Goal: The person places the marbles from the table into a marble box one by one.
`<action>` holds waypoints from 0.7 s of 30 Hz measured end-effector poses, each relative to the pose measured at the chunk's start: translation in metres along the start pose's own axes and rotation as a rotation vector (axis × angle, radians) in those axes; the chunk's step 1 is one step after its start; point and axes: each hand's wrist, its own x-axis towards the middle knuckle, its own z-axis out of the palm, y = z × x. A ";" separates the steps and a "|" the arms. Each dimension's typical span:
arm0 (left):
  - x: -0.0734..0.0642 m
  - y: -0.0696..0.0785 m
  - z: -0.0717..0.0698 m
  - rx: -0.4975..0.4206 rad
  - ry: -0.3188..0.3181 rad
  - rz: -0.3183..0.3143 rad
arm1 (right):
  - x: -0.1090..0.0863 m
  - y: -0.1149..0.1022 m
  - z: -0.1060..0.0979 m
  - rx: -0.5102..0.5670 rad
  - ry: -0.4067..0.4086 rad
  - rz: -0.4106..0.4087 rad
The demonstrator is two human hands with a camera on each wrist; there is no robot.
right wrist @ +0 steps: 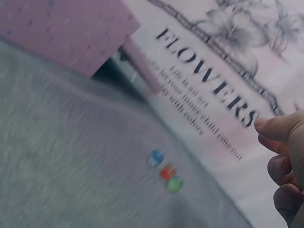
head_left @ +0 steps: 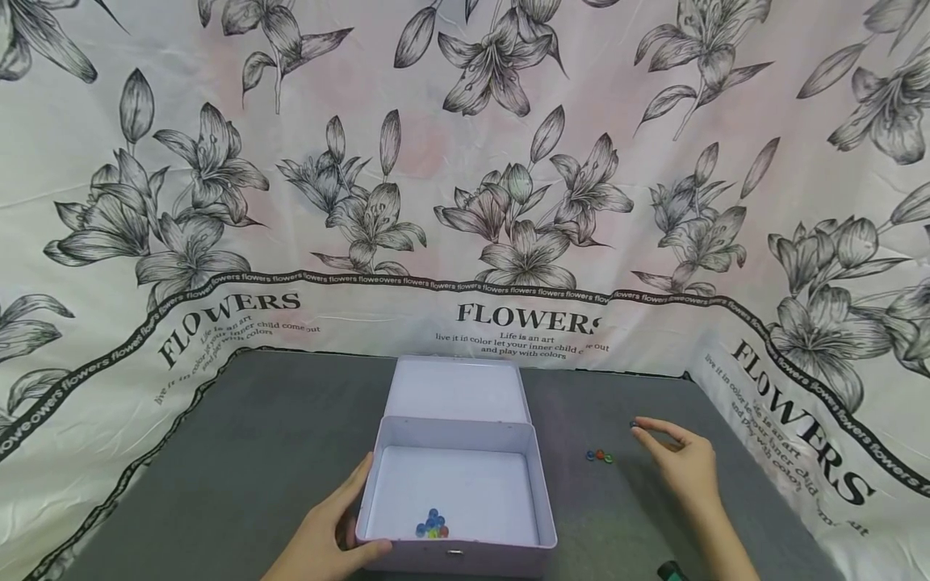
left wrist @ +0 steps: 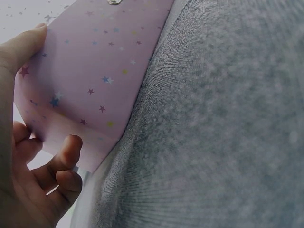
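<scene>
Grey tabletop point(head_left: 240, 468) meets a flower-printed curtain point(head_left: 363, 64). The left hand point(head_left: 327, 520) grips the near-left corner of the lilac box point(head_left: 501, 557), marbles inside point(head_left: 432, 522); the right hand point(head_left: 686, 468) pinches a dark marble point(head_left: 634, 424) near three loose marbles point(head_left: 599, 456) right of it.

Right fingers point(head_left: 657, 426) pinched together; left fingers point(left wrist: 70, 154) parted, bent.

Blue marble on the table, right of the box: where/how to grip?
I'd pinch the blue marble across its near and far sides at its widest part, coming from above: it's round, and the orange marble sits close on its right, while those two sides look free.
</scene>
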 end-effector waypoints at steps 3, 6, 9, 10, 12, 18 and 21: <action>-0.001 0.001 0.000 -0.004 -0.001 -0.001 | -0.002 -0.012 -0.006 0.029 -0.003 -0.037; -0.001 0.001 0.000 -0.007 0.000 0.000 | -0.004 -0.020 -0.007 0.041 -0.006 -0.057; -0.001 0.001 -0.001 -0.012 0.000 0.002 | -0.005 -0.025 -0.005 0.028 -0.011 -0.073; -0.001 0.001 -0.001 -0.015 -0.001 0.002 | -0.006 -0.026 -0.003 0.025 -0.015 -0.074; -0.001 0.001 -0.001 -0.018 -0.002 0.004 | -0.007 -0.028 0.001 0.022 -0.024 -0.081; -0.002 0.001 0.000 -0.018 -0.001 0.011 | -0.010 -0.037 0.016 0.060 -0.038 -0.131; -0.001 0.001 0.000 -0.015 -0.004 0.013 | -0.012 -0.044 0.027 0.083 -0.053 -0.158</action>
